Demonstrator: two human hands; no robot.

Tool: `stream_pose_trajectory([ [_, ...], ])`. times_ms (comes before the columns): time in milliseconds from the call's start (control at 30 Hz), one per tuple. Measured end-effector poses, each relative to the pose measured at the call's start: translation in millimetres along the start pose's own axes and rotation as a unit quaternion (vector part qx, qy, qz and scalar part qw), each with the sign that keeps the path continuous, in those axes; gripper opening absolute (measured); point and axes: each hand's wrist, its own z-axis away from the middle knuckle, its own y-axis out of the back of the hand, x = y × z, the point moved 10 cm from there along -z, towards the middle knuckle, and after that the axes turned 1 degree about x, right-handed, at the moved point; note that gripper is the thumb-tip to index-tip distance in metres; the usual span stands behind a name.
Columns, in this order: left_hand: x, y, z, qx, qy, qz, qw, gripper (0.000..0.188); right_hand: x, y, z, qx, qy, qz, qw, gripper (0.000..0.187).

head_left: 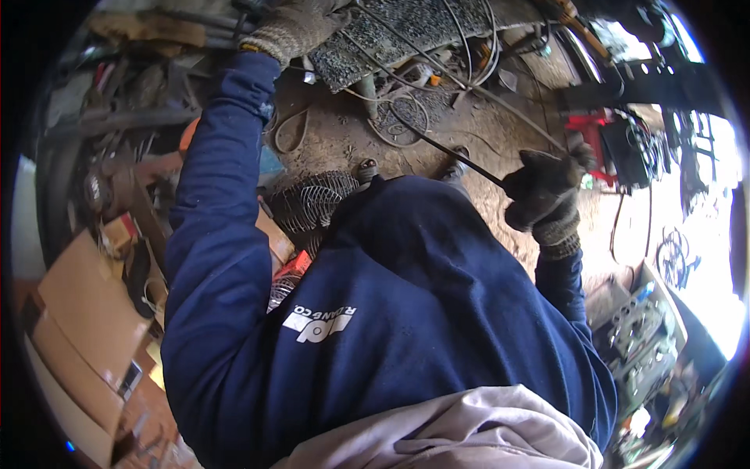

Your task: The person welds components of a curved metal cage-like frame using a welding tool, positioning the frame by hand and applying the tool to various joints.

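Note:
My right hand [547, 191], in a dark, worn work glove, is closed on a thin dark rod [461, 159] at the right. That rod slants up and left toward the grit-covered bench. A second, lighter thin rod [492, 98] runs beside it, its lower end reaching the same hand. At the upper left my left hand [301, 33], in a grey knitted glove, is at the left end of the bench [391, 43]. Its fingers are bent near the rods' upper ends; what they hold is partly cut off by the frame's top edge.
Loops of cable [406, 117] hang and lie below the bench. Wire fan guards [320, 199] stand by my feet. Cardboard [94, 313] lies at the left. On the right are a red-framed machine [598, 144] and a box of metal tools [641, 336].

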Motion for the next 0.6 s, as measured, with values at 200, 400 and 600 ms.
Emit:
stream_pose_trajectory([
  [200,-0.4,-4.7,-4.2,-0.017,-0.08,0.009,0.997,0.056,-9.5,-50.1,24.7,0.061,0.039,0.111,0.991,0.035],
  [400,16.6,3.0,3.9,-0.039,-0.085,-0.022,0.995,0.058,14.9,-71.3,38.8,0.1,0.012,0.029,0.995,0.046],
  [600,-11.1,-18.8,-7.8,-0.126,-0.051,0.023,0.99,0.055,-13.7,-95.4,35.4,0.109,0.047,0.151,0.981,0.064],
])
